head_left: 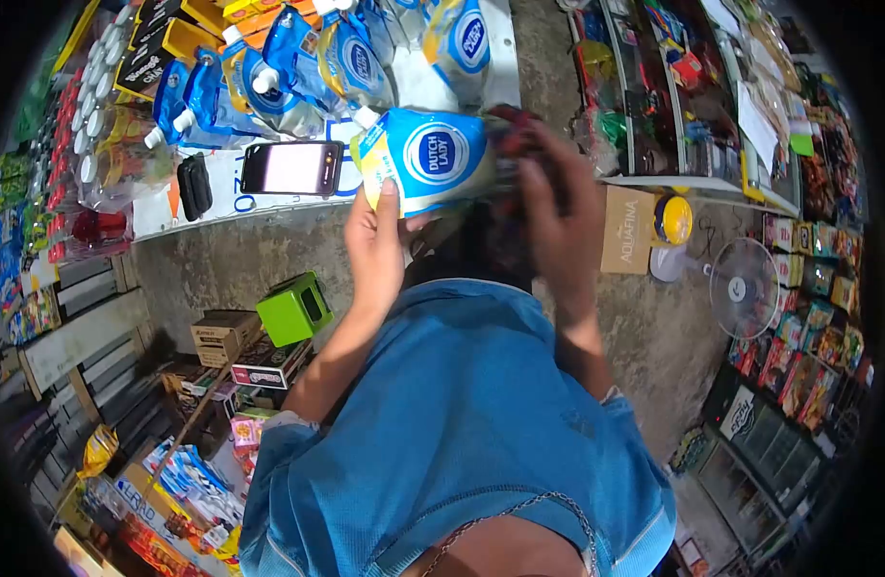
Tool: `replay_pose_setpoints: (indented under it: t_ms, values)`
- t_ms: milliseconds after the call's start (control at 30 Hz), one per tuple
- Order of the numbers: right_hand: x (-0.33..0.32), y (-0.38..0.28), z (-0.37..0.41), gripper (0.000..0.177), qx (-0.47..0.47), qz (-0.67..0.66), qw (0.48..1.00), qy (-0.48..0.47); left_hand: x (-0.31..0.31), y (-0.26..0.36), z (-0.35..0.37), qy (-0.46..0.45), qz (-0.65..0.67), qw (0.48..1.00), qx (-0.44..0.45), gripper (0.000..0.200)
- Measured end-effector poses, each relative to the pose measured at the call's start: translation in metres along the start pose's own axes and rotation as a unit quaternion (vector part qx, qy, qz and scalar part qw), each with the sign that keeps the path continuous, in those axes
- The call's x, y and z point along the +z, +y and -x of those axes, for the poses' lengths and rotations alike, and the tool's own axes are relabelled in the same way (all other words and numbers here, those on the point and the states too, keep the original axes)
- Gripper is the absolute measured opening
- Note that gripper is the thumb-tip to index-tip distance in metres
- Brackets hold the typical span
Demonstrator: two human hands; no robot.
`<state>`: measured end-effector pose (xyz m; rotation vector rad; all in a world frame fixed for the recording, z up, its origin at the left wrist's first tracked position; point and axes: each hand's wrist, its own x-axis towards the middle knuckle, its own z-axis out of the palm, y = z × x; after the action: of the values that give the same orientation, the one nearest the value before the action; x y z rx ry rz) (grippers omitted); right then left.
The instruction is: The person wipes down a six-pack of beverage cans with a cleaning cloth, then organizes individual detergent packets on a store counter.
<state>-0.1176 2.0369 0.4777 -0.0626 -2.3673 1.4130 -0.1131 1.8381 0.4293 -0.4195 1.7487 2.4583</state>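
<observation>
The left hand (376,240) has its fingers closed on the Dutch Lady pouch (438,159) near the table (501,67), its long axis running rightward toward the right hand (566,216) (too blurred to tell its grip).

A blue, white and pale yellow pouch (438,159) marked "DUTCH LADY" in a round blue emblem is held up in the left hand (375,226), plump, its printed face showing and its capped white spout at the upper-left corner. At its right end, by the right hand (563,197), is a dark, reddish bundle (513,135), perhaps a cloth, too blurred to be sure.
</observation>
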Motion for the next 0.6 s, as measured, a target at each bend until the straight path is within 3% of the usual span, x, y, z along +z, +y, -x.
replay_pose_setpoints:
  t_ms: [100, 133, 200, 367, 467, 600]
  values:
    - [0.056, -0.022, 0.015, 0.04, -0.122, 0.058, 0.988, -0.069, -0.006, 0.002, 0.009, -0.009, -0.032, 0.999, -0.009, 0.034]
    - [0.067, -0.021, 0.018, 0.04, -0.119, 0.06, 0.989, -0.065, -0.014, -0.003, 0.011, -0.033, -0.049, 0.998, 0.017, 0.034]
    - [0.082, -0.012, 0.018, 0.039, -0.253, 0.065, 0.962, -0.077, -0.028, -0.01, 0.011, -0.071, -0.053, 0.995, 0.036, 0.035]
    - [0.062, 0.039, 0.016, 0.038, -0.154, 0.091, 0.983, -0.041, -0.027, -0.011, 0.021, -0.084, -0.051, 0.995, 0.006, 0.033]
    - [0.063, 0.049, 0.016, 0.039, -0.105, 0.095, 0.989, 0.04, -0.024, -0.006, 0.025, -0.095, -0.052, 0.994, -0.017, 0.036]
    - [0.053, 0.062, 0.006, 0.033, -0.052, 0.072, 0.992, 0.09, -0.026, -0.009, 0.026, -0.104, -0.075, 0.992, 0.014, 0.035]
